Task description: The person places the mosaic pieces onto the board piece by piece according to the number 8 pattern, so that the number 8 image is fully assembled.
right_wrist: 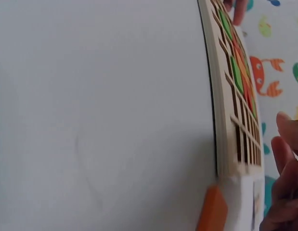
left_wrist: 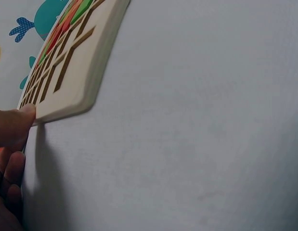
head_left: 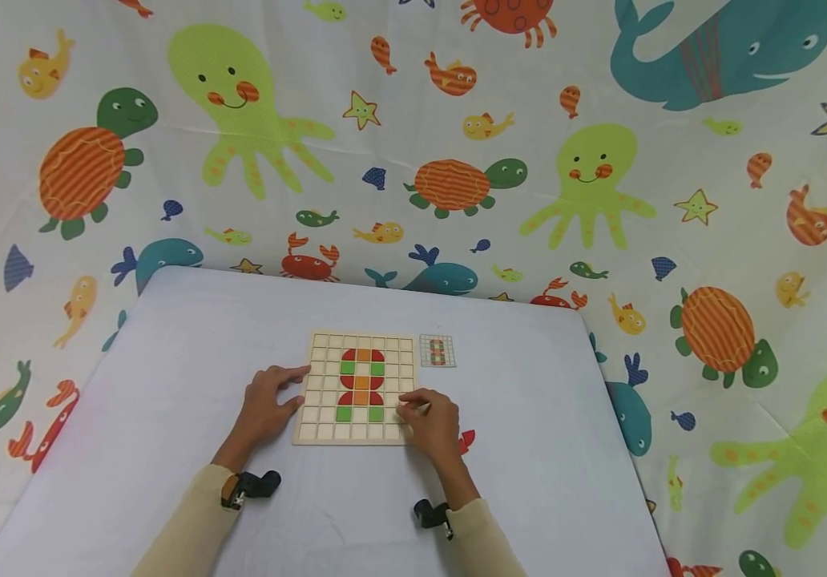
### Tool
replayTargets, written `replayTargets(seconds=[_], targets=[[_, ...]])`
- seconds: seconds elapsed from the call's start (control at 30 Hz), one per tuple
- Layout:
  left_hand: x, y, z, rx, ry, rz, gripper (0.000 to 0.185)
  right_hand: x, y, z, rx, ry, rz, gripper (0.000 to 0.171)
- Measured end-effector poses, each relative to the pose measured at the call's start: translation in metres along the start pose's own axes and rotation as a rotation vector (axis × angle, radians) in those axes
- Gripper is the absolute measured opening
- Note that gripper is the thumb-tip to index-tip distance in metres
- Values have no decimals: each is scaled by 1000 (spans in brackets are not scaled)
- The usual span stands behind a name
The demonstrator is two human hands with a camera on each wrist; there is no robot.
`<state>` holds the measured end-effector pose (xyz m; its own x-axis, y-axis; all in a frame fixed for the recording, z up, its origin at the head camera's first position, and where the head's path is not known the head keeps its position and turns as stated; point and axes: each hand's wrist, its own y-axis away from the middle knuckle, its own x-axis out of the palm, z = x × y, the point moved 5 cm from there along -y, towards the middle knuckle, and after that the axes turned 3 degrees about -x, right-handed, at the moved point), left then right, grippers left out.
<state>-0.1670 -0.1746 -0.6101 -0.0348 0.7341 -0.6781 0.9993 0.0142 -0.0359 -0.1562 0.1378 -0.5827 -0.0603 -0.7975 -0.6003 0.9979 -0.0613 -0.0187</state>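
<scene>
A square wooden grid board [head_left: 320, 434] lies on the table, with red, orange and green tiles [head_left: 361, 377] set in its middle columns. At the board's left edge is my left hand [head_left: 264, 407], its index finger and thumb apart along the side. The left wrist view shows a fingertip [left_wrist: 28, 111] right at the board's corner. My right hand [head_left: 433, 423] hovers over the board's lower right side, fingers bent. No piece shows between the right fingers [right_wrist: 286, 153] in the right wrist view.
A small pattern card [head_left: 437, 351] with a similar coloured design lies beyond the board's upper right corner. Red pieces [head_left: 467, 441] lie by the right wrist, partly hidden. An orange piece [right_wrist: 213, 211] stands near the board in the right wrist view. A sea-animal curtain [head_left: 385, 160] hangs behind the table.
</scene>
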Motion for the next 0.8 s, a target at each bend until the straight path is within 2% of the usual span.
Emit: replayTargets(seconds=[0.17,0.47,0.8], targets=[[0,1,-1,1,4,-4,59,-23,2,-17,23,-48,15,10],[1,1,-2,13,0,-24,59,-47,11,-38,38,-5,2,11],[0,1,-1,1,-7,-11,60,-68,24,-61,89,35,-81,18]])
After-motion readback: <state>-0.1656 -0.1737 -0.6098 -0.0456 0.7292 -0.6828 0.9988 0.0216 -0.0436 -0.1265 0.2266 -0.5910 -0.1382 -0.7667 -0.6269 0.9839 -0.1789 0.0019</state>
